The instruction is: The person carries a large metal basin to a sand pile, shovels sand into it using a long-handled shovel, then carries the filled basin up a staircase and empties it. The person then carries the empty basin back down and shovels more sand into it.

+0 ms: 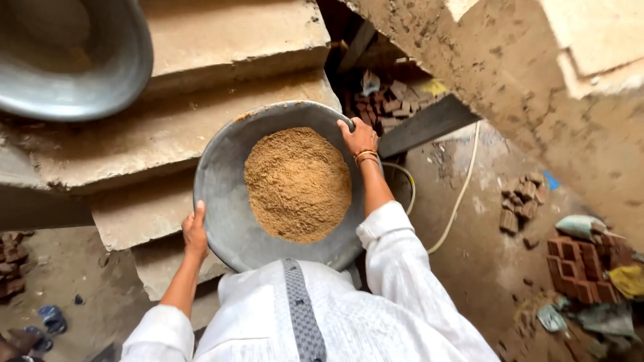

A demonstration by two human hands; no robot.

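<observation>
Here, the left hand (195, 233) and right hand (358, 136) are clamping opposite rims of a grey metal pan (221, 188) holding brown sand (297, 184) above concrete steps (168, 134).

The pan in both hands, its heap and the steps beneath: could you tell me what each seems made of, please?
Pan: probably metal, dull grey with a thin rolled rim. Heap: loose brown sand, by its fine grain. Steps: apparently rough, dusty concrete.
</observation>
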